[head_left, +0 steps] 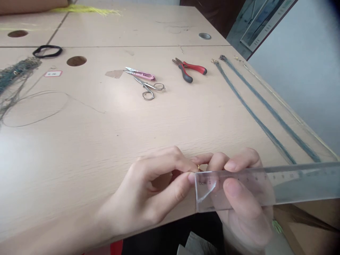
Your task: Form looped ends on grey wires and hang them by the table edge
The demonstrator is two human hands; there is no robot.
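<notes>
A clear plastic ruler (289,186) runs to the right from the middle front, with its zero end near my left fingertips. My right hand (244,202) grips it near that end, thumb in front and fingers at its top edge and behind. Thumb and index finger of my left hand (156,187) are pinched together at the ruler's upper left corner. A tiny gold-coloured piece (198,168) shows just above that corner, between the two hands. Most of whatever the left fingers pinch is hidden.
Red-handled pliers (188,69), small silver scissors (148,88) and pink thread snips (140,73) lie mid-table. Bundles of blue-grey strands (255,111) stretch along the right edge. At the left are a tangled thread bunch (18,74), a black band (47,51) and a red-edged label (53,73).
</notes>
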